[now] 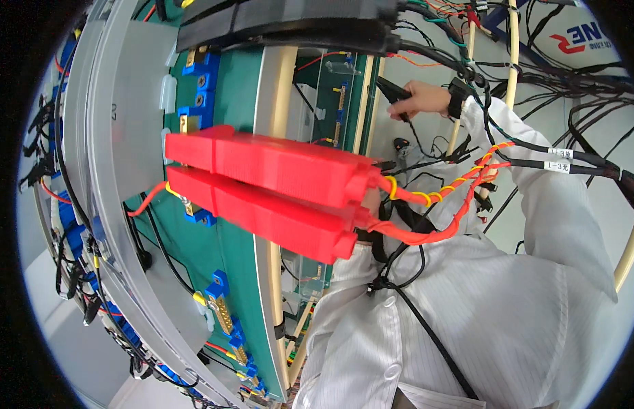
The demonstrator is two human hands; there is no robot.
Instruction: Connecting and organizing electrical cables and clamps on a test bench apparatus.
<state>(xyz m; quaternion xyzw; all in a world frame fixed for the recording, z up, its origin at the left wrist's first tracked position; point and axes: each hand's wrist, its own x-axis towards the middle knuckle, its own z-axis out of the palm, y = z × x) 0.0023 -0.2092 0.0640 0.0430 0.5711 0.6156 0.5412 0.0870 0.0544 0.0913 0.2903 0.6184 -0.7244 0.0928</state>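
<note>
black clip [393, 91] in right hand [423, 99], cables [607, 82] crowd around.

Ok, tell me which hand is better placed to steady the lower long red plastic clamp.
Left, probably: the left hand, mostly hidden, shows right by the cable end of the lower long red plastic clamp. The right hand is farther off and holds a black tapered piece.
</note>
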